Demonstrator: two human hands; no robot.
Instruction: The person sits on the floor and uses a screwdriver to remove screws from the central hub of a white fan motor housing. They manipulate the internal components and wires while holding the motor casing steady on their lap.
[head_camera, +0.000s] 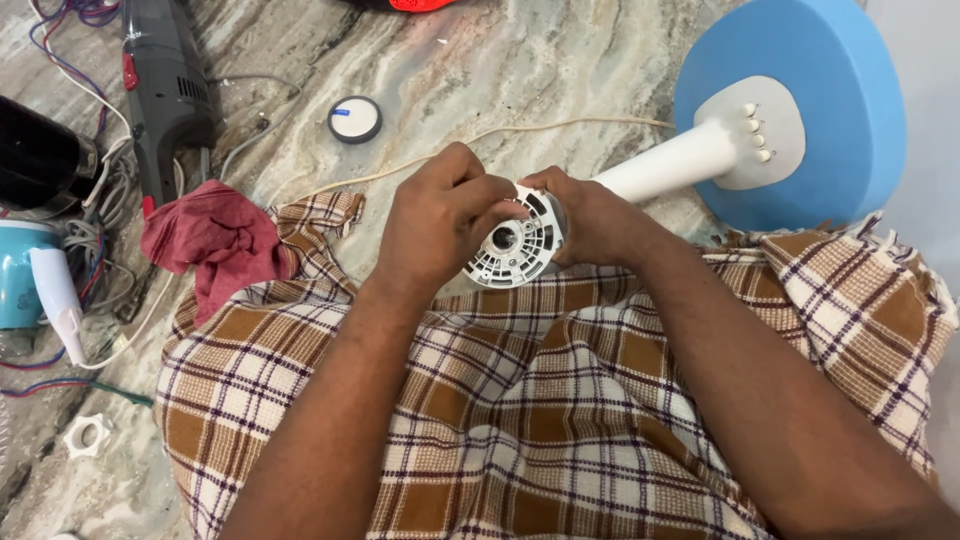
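Observation:
A round white slotted motor housing (517, 247) sits at the top end of a white fan pole (668, 161), which lies across my lap and leads to a blue round fan base (838, 72). My left hand (440, 215) grips the housing's left rim with fingers curled over its face. From the right side my right hand (590, 215) clasps the same housing. A brown checked cloth (520, 400) covers my legs below both forearms.
On the marble floor lie a red rag (205, 240), a grey power tool (165, 85), a tangle of wires (100, 200), a small round white and blue cap (355, 119), a white plastic nut (87, 435) and a cream cord (560, 125).

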